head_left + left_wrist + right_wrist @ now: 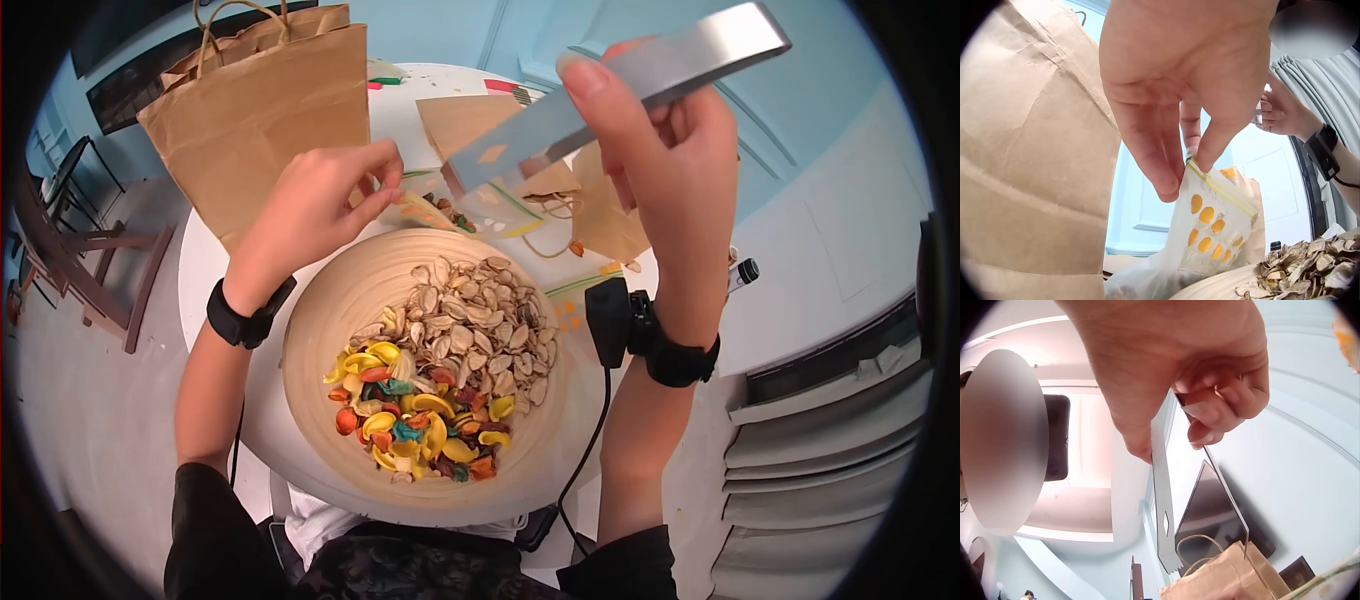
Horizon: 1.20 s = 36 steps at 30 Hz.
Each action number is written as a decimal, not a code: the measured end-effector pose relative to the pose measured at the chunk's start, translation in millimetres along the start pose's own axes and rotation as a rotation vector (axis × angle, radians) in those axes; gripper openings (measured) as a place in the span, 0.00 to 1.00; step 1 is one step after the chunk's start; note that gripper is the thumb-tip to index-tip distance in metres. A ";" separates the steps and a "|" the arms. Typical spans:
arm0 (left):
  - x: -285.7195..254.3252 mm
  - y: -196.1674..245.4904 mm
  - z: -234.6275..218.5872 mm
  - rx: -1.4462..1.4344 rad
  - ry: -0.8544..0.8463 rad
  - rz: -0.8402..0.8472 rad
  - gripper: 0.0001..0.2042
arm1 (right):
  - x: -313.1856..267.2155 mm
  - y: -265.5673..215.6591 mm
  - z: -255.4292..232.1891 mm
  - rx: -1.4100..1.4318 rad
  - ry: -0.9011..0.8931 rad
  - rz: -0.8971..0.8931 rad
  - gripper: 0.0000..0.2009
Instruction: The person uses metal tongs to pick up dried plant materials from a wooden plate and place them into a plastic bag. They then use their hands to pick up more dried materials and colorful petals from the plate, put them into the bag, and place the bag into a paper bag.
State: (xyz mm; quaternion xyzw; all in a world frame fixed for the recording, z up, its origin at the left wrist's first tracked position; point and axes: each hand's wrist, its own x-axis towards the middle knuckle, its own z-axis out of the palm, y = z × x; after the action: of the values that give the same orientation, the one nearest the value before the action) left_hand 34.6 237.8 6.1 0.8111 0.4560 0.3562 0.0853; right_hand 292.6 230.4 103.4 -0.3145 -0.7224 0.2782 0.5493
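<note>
Okay, left hand (325, 200) pinches zip bag (1205, 231) by lip, toward table's (432, 84) far edge past bowl (305, 355); right hand (675, 165) grips tongs (530, 130), tips perhaps inside bag mouth. Best keep lip taut, squeeze tongs gently.

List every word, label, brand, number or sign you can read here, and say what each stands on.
None can be read in any view.
Large paper bag: no lettering on the sides that show.
Zip bag: orange ovals, but no letters or numbers I can make out.
Metal tongs: a diamond-shaped mark, no text visible.
Small dark item at the right: too small to tell whether it bears print.
</note>
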 end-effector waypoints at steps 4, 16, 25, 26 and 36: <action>-12.5 0.3 5.4 -0.023 -0.012 -0.010 0.06 | 0.5 -7.5 -7.3 -0.066 -0.034 0.028 0.14; -45.6 -5.7 4.5 -0.021 -0.047 -0.036 0.04 | -93.3 45.0 -47.5 -0.520 -0.136 0.455 0.17; -46.8 -11.1 10.5 0.028 -0.008 0.018 0.05 | -105.3 59.4 -14.4 -0.380 -0.150 0.453 0.20; -47.3 -11.2 10.0 0.033 -0.020 0.013 0.04 | -106.1 59.9 -11.7 -0.376 -0.158 0.460 0.20; -46.3 -15.5 13.2 0.030 -0.037 0.008 0.04 | -105.6 61.5 -9.3 -0.282 -0.092 0.472 0.19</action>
State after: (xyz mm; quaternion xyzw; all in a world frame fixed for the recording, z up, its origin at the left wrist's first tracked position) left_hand 17.5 211.9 -33.9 0.8205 0.4563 0.3348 0.0802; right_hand 331.7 190.5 -5.6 -0.5347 -0.6849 0.3092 0.3865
